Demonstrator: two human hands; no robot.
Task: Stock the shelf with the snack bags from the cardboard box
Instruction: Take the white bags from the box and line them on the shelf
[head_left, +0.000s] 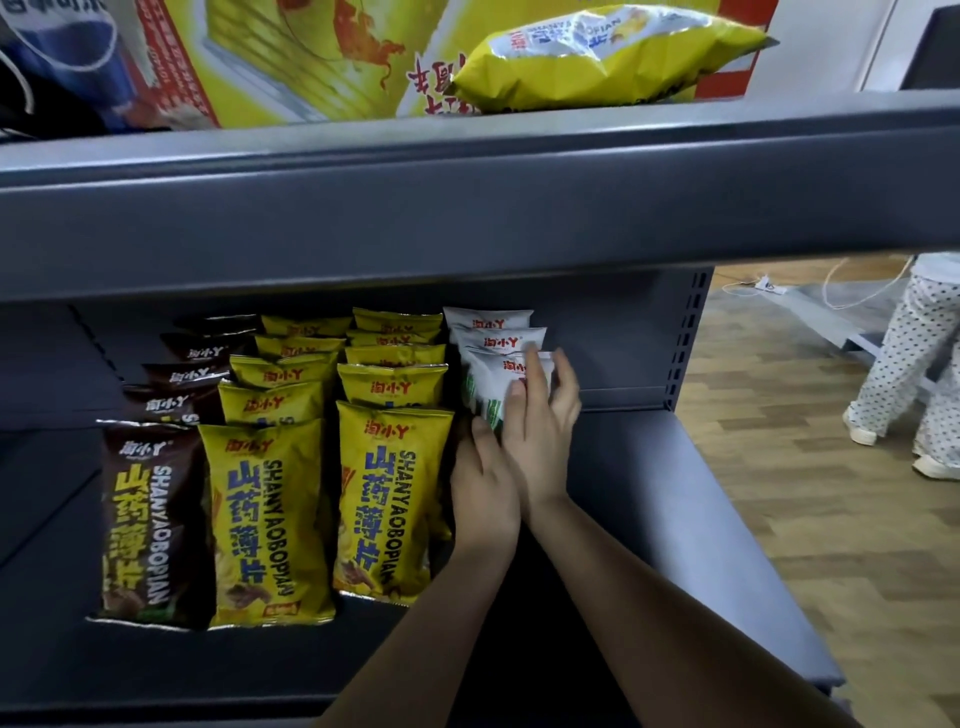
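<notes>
On the grey lower shelf (649, 519) stand rows of snack bags: brown bags (140, 519) at the left, two rows of yellow bags (389, 493) in the middle, white bags (493, 332) at the right. My right hand (540, 415) holds the front white bag (483, 384) from its right side, fingers over its face. My left hand (485, 488) touches the lower left of that bag, beside the yellow row. The printed cardboard box (311, 57) sits on the upper shelf (467, 208), with a yellow bag (597, 57) lying in front of it.
The right half of the lower shelf holds no bags. A perforated upright (685, 338) ends the shelf at the right. Beyond it, on the wooden floor (805, 493), a person in dotted trousers (904, 364) stands near a cable and a power strip (769, 285).
</notes>
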